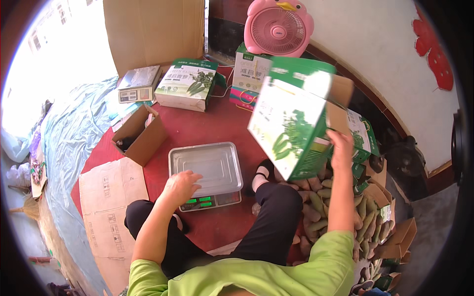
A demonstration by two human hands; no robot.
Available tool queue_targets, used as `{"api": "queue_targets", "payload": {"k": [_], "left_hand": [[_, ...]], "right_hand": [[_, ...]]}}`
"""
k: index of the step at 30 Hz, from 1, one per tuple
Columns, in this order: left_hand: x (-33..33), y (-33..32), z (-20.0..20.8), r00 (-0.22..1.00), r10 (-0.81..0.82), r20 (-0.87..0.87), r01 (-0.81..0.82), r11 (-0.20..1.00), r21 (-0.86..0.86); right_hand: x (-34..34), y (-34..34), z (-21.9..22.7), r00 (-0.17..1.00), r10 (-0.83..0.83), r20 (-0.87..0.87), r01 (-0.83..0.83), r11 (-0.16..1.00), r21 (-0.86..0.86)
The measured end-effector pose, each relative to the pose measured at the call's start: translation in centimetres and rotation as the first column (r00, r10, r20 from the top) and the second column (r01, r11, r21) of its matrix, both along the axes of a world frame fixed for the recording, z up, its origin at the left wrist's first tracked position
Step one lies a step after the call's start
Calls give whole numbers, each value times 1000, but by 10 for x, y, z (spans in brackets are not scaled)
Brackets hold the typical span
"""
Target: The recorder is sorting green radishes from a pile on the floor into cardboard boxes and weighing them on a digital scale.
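My right hand (pixel 340 149) grips a green and white carton (pixel 286 130) by its lower right side, holding it tilted in the air. Leafy vegetables are printed on its front, and a brown flap sticks out on its right. Between my legs stands a digital scale (pixel 216 201) with lit green displays. A clear plastic tray (pixel 206 167) rests on top of it, with nothing seen inside. Over the tray's near left corner is my left hand (pixel 181 188), fingers stretched out and nothing in them; whether it touches the tray I cannot tell.
Green radishes (pixel 316 209) lie heaped by my right leg. Farther back are a closed carton (pixel 186 84), a second scale (pixel 138 85) and a pink fan (pixel 279 29). An open brown box (pixel 139 135) and flattened cardboard (pixel 111 212) lie to the left.
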State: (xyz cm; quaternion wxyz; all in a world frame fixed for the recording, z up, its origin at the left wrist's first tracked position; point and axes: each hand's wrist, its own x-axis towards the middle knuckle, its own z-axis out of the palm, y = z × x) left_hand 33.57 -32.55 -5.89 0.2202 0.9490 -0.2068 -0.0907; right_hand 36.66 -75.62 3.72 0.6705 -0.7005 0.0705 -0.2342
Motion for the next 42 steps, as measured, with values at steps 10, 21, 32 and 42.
{"api": "queue_targets", "payload": {"k": [10,21,32,42], "left_hand": [[2,26,19,942,251,222,-212,959,-187],[8,7,48,634,226,740,-149,974,-170],[5,11,35,809,144,570,-221,973,69],[-13,8,38,780,155,606,-281,953,117]], "right_hand": [[54,146,-62,839,542,-34,-542,840,24],[86,72,-177,577,680,-452,-631,723,283],[58,112,-115,465,359,-809,-438,888,141],[76,98,-194,547,444,-710,-605,796,32]]}}
